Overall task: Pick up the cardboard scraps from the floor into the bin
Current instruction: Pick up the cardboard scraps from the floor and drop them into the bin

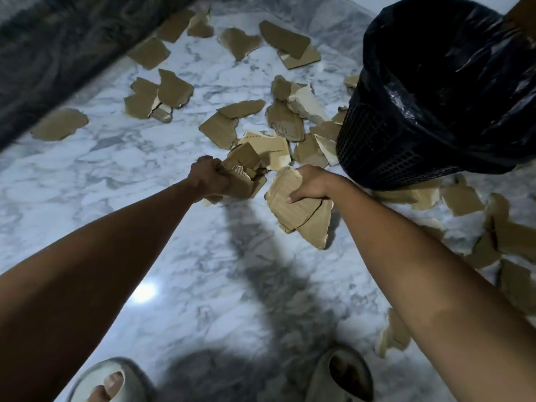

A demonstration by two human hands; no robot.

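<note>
Both hands grip torn brown cardboard above the floor. Fingers of the left hand (209, 178) curl tight round a crumpled bundle of brown cardboard pieces (243, 174), whose corrugated edges jut out to the right of the fist; how many pieces it holds cannot be told. Beside it, the right hand (309, 184) clasps a larger flat stack of brown cardboard sheets (300, 211), thumb on top and fingers hidden beneath, with a dark tear running across the top sheet.

Nearest the camera, two pale open-toed slippers (111, 382) are cut off by the bottom edge, and the view there is blurred. Both forearms throw dark shadows on the glossy white-and-grey marble floor (87, 175).

Beyond the hands, many loose brown cardboard scraps (285, 121) lie scattered over the marble, ragged-edged, some overlapping in small heaps, a few showing paler inner faces with faint print too small to read. More scraps lie at the right edge, partly hidden behind the right forearm.

At upper right stands a black plastic lattice bin (377, 140) lined with a shiny black plastic bag (452, 53); its far rim is cut off and its inside is too dark to make out. A dark blurred surface (52, 47) fills the upper left corner.
</note>
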